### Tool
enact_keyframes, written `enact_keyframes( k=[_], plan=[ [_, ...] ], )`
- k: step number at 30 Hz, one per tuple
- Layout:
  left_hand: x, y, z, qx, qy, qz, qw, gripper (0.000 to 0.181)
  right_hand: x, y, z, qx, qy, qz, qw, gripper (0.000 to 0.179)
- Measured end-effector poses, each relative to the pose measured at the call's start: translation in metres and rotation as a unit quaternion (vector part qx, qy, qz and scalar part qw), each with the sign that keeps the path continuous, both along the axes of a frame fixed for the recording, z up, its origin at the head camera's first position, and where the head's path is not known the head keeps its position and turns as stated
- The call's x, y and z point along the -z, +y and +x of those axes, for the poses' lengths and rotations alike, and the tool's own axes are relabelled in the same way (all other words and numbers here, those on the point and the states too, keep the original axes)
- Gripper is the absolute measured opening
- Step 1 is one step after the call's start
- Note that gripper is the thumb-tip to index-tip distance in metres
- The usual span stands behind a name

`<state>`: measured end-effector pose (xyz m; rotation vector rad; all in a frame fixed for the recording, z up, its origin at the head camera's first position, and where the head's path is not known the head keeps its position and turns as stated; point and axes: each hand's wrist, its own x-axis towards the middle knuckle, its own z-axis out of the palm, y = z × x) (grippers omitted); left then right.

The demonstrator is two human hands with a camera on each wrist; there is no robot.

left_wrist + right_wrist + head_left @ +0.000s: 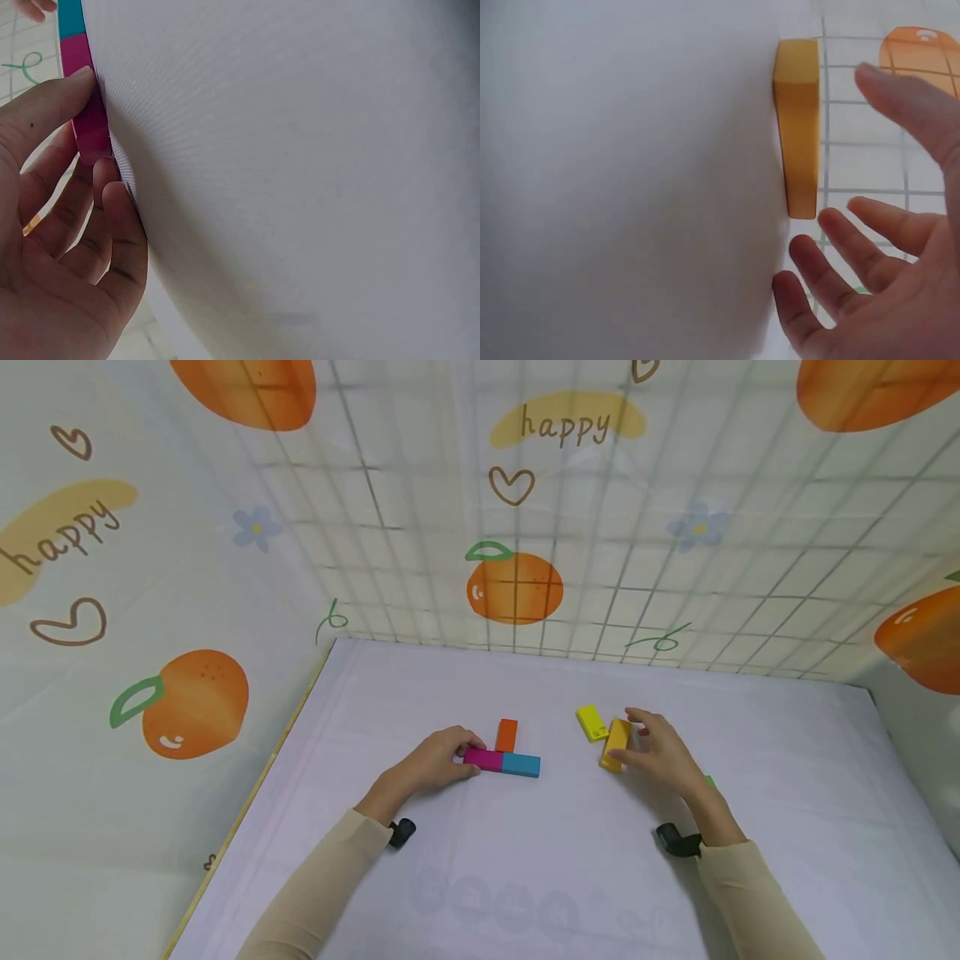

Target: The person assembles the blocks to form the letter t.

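Note:
My left hand [438, 758] pinches the end of a magenta block [483, 761], its thumb along the near side in the left wrist view. A blue block [521, 766] lies end to end with the magenta one, in line to its right. Behind where they meet, an orange block [507, 735] points away from me. My right hand [660, 752] is spread beside an amber block [615, 745]. In the right wrist view, a gap shows between the thumb and the amber block [801, 135], which rests on the white surface.
A bright yellow block [592, 723] lies just left of the amber one, close to its far end. Part of something green [710, 782] peeks out behind the right wrist. Printed cloth [420, 560] walls the white table [480, 852] at the back and left.

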<state>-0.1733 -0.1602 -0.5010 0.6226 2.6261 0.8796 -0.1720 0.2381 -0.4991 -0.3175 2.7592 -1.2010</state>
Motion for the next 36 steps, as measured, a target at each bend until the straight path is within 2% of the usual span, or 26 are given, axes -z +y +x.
enact_keyframes(
  k=[9, 17, 36],
  plan=[
    [0.0005, -0.0013, 0.0009, 0.000, -0.005, -0.003, 1.0000, 0.034, 0.0056, 0.0048, -0.0026, -0.025, -0.027, -0.001, 0.9993, 0.092],
    [-0.0003, -0.0010, 0.0011, -0.002, -0.004, -0.004, 1.0000, 0.035, 0.0077, 0.0059, -0.0028, -0.037, -0.018, 0.033, 0.9986, 0.099],
    [-0.0015, -0.0008, 0.0014, 0.000, -0.004, 0.002, 1.0000, 0.034, 0.0098, 0.0060, -0.0021, -0.043, -0.018, 0.061, 0.9970, 0.102]
  ],
)
